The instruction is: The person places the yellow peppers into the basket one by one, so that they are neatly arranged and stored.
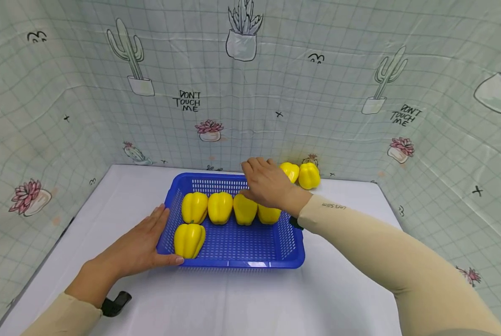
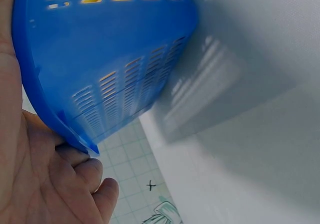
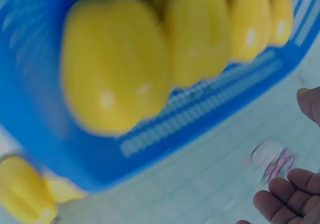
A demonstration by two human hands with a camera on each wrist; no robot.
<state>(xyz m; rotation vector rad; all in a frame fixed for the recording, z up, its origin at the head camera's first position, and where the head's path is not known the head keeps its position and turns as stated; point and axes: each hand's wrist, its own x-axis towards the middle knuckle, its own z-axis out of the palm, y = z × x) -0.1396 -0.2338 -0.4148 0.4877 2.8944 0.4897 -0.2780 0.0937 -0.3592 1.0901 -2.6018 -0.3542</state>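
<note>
A blue plastic basket (image 1: 237, 262) with perforated walls holds several yellow bell peppers. One row of them, with a bell pepper (image 1: 220, 208) in it, lies along its back; another bell pepper (image 1: 189, 240) lies at the front left. My left hand (image 1: 138, 242) rests against the basket's front left corner, fingers along the left rim and thumb on the front rim. My right hand (image 1: 267, 183) hovers over the back right of the basket, partly covering the row. In the right wrist view its fingers (image 3: 287, 196) and thumb are apart, with nothing between them.
Behind the basket's back right corner, two more yellow bell peppers (image 1: 309, 176) sit on the white table (image 1: 250, 303). A patterned cloth (image 1: 254, 88) with cactus drawings hangs along the back and both sides of the table.
</note>
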